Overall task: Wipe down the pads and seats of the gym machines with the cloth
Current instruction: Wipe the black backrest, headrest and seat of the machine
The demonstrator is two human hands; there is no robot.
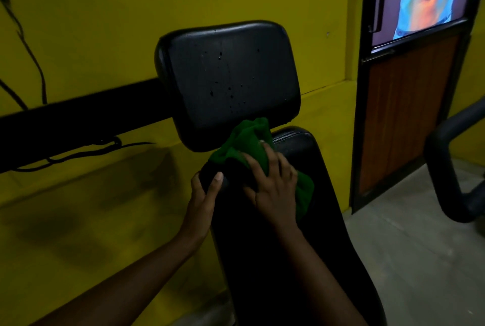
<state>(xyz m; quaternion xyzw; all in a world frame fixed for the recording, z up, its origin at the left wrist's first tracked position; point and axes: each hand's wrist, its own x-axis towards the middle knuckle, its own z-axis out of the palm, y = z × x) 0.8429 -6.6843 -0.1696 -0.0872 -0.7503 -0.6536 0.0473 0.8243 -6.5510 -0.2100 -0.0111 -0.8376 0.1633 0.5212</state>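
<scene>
Your right hand [273,186] lies flat with fingers spread, pressing the green cloth [249,139] onto the top of the long black back pad [296,150]. At its 9 o'clock, your left hand [203,194] grips that pad's left edge, thumb in front. At 12 o'clock, the cloth reaches the droplet-speckled headrest pad [228,76].

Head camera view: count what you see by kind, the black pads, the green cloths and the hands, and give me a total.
Black pads: 2, the upper pad and the lower pad
Green cloth: 1
Hands: 2, the left hand and the right hand
Total: 5
</scene>
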